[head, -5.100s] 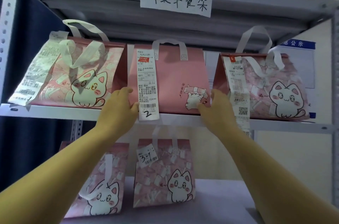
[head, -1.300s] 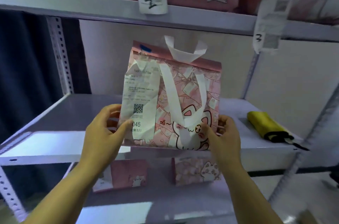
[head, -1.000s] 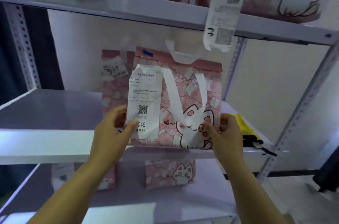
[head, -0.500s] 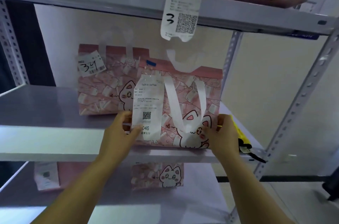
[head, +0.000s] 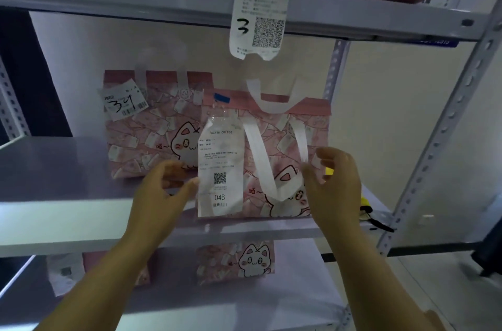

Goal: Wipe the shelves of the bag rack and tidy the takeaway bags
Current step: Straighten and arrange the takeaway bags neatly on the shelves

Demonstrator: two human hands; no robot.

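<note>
On smooth grey shelf [head: 68, 167], rectangular pink bag [head: 277, 140]

A plain cream wall [head: 394, 113] fills the background, a dark navy curtain [head: 16, 72] hanging at far left. A blue printed sign [head: 438, 42] shows high at right; below, a small yellow folded item with a black strap [head: 365, 202] lies partly hidden, above pale floor [head: 434, 290].

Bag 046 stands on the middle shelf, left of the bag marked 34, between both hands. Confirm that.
Wrong side. The head view shows bag 046 standing right of the bag marked 34, on the middle shelf, between the left hand and right hand.
</note>
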